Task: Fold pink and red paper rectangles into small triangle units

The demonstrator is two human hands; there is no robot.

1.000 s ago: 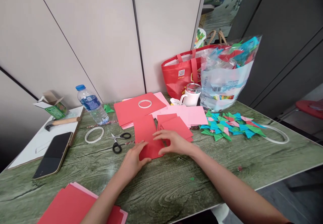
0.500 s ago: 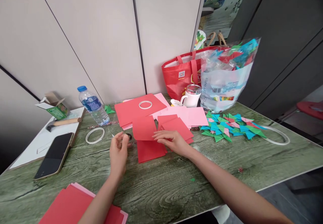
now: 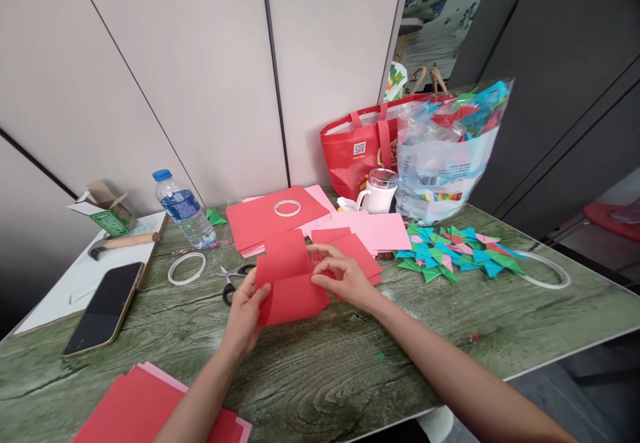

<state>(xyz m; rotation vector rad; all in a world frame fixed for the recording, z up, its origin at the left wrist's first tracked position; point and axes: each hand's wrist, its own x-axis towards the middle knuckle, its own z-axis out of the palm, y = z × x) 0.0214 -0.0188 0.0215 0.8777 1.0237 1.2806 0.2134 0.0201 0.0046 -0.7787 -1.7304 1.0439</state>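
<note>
A sheet of red paper [image 3: 283, 256] with a bend across it is between my two hands, above a small stack of red paper [image 3: 295, 306]. My left hand [image 3: 249, 303] pinches its left edge, thumb on top. At its right side my right hand [image 3: 343, 275] grips the edge between thumb and curled fingers. Scissors [image 3: 231, 280] with black handles lie open just behind my left hand, partly covered. More cut red sheets [image 3: 357, 256] lie behind my right hand, beside pink sheets [image 3: 390, 232].
A roll of white tape [image 3: 187, 268], a water bottle [image 3: 184, 210], a phone [image 3: 104, 306] and a hammer [image 3: 123, 243] are on the left. Folded paper pieces [image 3: 450, 250], a white mug [image 3: 380, 193] and a plastic bag [image 3: 440, 163] stand right. Red paper [image 3: 125, 406] lies at the near left.
My left hand has moved right and taken hold of the red sheet's left edge. My right fingers have curled onto its right side. The scissors now show more fully.
</note>
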